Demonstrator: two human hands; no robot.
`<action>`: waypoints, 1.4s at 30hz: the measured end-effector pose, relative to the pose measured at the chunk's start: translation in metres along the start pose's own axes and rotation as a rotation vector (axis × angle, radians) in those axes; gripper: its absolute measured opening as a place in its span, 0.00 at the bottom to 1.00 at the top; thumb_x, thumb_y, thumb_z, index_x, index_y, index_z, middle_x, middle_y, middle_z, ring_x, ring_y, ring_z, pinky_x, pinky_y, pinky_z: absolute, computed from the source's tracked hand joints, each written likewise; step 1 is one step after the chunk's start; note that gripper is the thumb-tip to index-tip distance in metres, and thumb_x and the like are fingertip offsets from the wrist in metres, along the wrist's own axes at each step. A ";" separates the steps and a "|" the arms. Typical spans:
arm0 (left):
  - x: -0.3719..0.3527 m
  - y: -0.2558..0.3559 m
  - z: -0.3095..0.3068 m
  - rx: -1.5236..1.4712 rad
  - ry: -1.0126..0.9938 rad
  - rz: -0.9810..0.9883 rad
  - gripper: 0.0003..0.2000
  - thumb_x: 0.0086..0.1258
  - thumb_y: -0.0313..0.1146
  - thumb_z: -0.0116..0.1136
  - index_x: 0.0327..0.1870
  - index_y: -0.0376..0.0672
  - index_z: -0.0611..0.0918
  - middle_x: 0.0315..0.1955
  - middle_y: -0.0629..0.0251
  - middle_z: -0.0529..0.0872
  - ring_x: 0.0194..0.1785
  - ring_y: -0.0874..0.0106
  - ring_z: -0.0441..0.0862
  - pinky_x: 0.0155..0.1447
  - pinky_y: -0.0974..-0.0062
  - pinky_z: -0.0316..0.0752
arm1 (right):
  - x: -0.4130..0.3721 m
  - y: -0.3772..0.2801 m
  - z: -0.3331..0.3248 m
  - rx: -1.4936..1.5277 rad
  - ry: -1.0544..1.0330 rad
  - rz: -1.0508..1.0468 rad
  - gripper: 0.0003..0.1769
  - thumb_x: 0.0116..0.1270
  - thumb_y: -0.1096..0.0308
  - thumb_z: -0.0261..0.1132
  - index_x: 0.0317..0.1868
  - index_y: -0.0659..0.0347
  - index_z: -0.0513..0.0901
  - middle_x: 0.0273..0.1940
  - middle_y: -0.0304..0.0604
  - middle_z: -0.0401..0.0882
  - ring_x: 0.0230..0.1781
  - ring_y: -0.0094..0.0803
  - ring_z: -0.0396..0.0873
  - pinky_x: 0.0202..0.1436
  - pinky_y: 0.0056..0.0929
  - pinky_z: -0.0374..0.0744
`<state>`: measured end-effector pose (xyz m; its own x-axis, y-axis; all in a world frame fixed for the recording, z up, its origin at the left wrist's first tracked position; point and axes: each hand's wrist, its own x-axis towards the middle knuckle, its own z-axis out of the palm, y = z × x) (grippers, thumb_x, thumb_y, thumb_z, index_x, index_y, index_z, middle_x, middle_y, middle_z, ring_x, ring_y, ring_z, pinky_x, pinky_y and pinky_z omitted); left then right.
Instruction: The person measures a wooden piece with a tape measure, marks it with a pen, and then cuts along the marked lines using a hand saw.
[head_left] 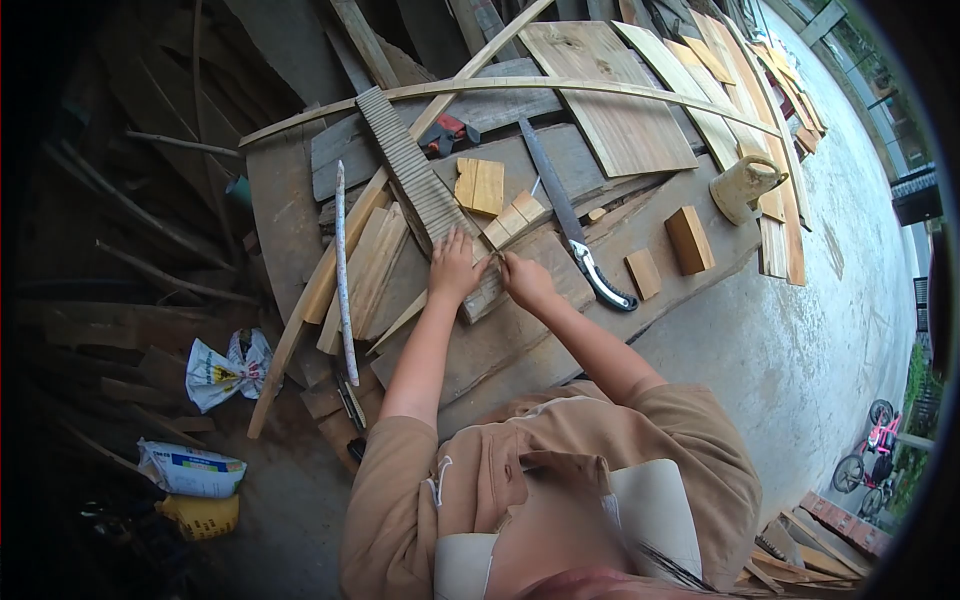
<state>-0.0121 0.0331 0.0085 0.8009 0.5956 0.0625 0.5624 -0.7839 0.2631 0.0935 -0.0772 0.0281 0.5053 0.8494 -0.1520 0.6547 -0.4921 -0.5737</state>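
My left hand (456, 268) lies with its fingers stretched over the lower end of a long wooden board with ridges across it (405, 165). Close to its right, my right hand (527, 282) is closed, fingertips pinched near the board's edge; what they hold is too small to make out. Just above my hands lies a small pale wood piece with lines across it (514, 219). Beyond it is a yellowish wood block with a notched edge (481, 186). A pruning saw (556, 190) with a black and white handle rests right of these.
Two wood blocks, one larger (689, 241) and one smaller (643, 274), sit to the right near a cream-coloured jug (738, 192). A red and black tool (449, 135) lies further back. A long thin strip (600, 87) crosses wide boards (620, 110). A whitish stick (344, 270) lies left.
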 end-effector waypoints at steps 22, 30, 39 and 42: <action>0.000 0.001 -0.001 0.010 0.043 -0.112 0.25 0.58 0.49 0.52 0.50 0.39 0.75 0.56 0.56 0.70 0.63 0.64 0.61 0.64 0.64 0.51 | -0.018 0.021 0.001 -0.106 -0.002 -0.106 0.09 0.61 0.64 0.50 0.31 0.60 0.70 0.20 0.54 0.76 0.22 0.52 0.76 0.25 0.48 0.73; -0.001 -0.001 0.002 0.017 0.053 -0.058 0.26 0.59 0.49 0.51 0.52 0.37 0.72 0.55 0.57 0.71 0.63 0.66 0.63 0.64 0.64 0.53 | -0.063 0.034 -0.017 -0.119 -0.067 -0.053 0.09 0.62 0.63 0.50 0.30 0.60 0.70 0.20 0.55 0.75 0.21 0.52 0.76 0.24 0.48 0.73; -0.002 0.002 0.002 0.012 0.018 -0.068 0.25 0.60 0.48 0.51 0.53 0.38 0.72 0.56 0.59 0.71 0.63 0.68 0.62 0.65 0.65 0.53 | -0.024 0.017 0.004 -0.094 0.001 -0.080 0.09 0.62 0.64 0.50 0.31 0.61 0.70 0.21 0.55 0.76 0.22 0.51 0.76 0.25 0.46 0.73; 0.000 0.000 0.001 -0.005 0.018 -0.058 0.25 0.60 0.48 0.51 0.53 0.39 0.72 0.56 0.59 0.70 0.64 0.68 0.61 0.65 0.64 0.52 | -0.076 0.042 -0.008 -0.129 -0.022 -0.075 0.08 0.62 0.64 0.50 0.31 0.60 0.69 0.18 0.53 0.75 0.19 0.50 0.76 0.22 0.45 0.73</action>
<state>-0.0118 0.0332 0.0077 0.7632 0.6429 0.0642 0.6065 -0.7472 0.2718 0.0867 -0.1640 0.0220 0.4411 0.8879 -0.1308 0.7576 -0.4465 -0.4762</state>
